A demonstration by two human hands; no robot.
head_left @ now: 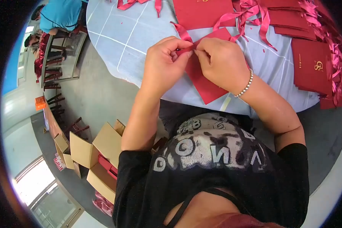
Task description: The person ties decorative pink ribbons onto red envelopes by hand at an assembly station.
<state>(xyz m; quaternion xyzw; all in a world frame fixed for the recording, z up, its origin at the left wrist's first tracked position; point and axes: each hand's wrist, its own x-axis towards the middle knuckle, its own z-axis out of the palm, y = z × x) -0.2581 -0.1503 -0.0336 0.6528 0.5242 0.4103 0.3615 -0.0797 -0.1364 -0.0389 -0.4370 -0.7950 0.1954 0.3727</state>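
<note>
A red paper bag or folder (207, 85) lies tilted on the cloth-covered table in front of me. My left hand (166, 62) is closed in a pinch on a red ribbon (183, 33) at the bag's upper left edge. Close beside it, my right hand (225, 62), with a beaded bracelet on the wrist, pinches at the same spot, its fingertips nearly touching the left ones. The ribbon between the fingertips is mostly hidden. Just beyond my hands lies another red bag (201, 15) with gold print, with loose ribbons (250, 17) beside it.
Stacks of red bags (311, 66) with ribbons fill the table's right side. The blue-grey tablecloth (119, 41) has white lines. Open cardboard boxes (102, 146) stand on the floor at left. Another person in a blue shirt (62, 15) sits at a far table.
</note>
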